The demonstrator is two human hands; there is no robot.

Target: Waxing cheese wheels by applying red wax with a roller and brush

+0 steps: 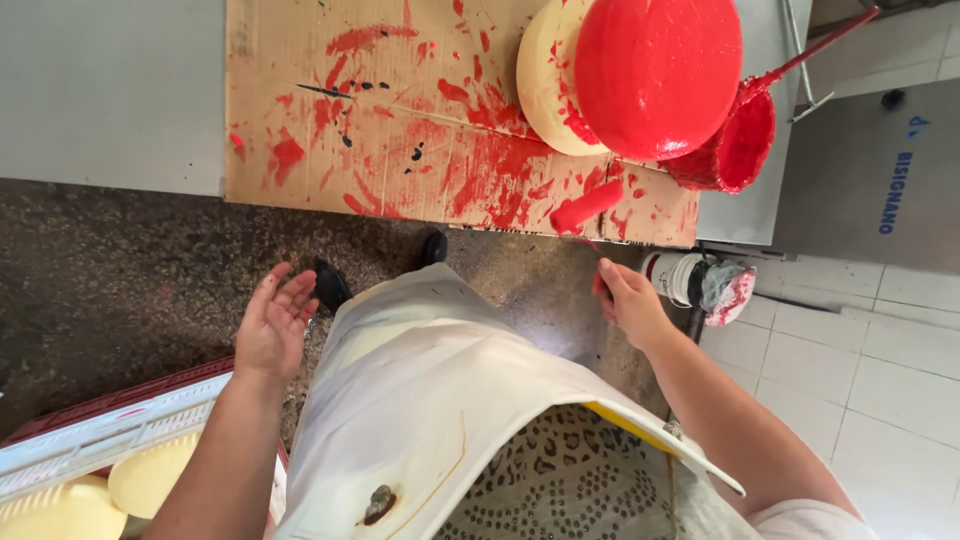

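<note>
Speckled dark floor (120, 270) below, white tiles (850, 350) at 3 o'clock. Left hand (272, 325) at 9 o'clock, fingers spread, palm up, holding nothing. Right hand (630, 300) at 3 o'clock, fingers loosely curled, red paint on the fingertips, empty. Just above it, at the desk (110, 90) edge, red-smeared cardboard (300, 110) with a red paint roller (587, 206). Farther out at 1 o'clock, red-coated round wheel (655, 75) leaning over a pale uncoated one (545, 85), red paint bucket (735, 145) beside. Pale wheels in a crate (100, 430) at 8 o'clock.
</note>
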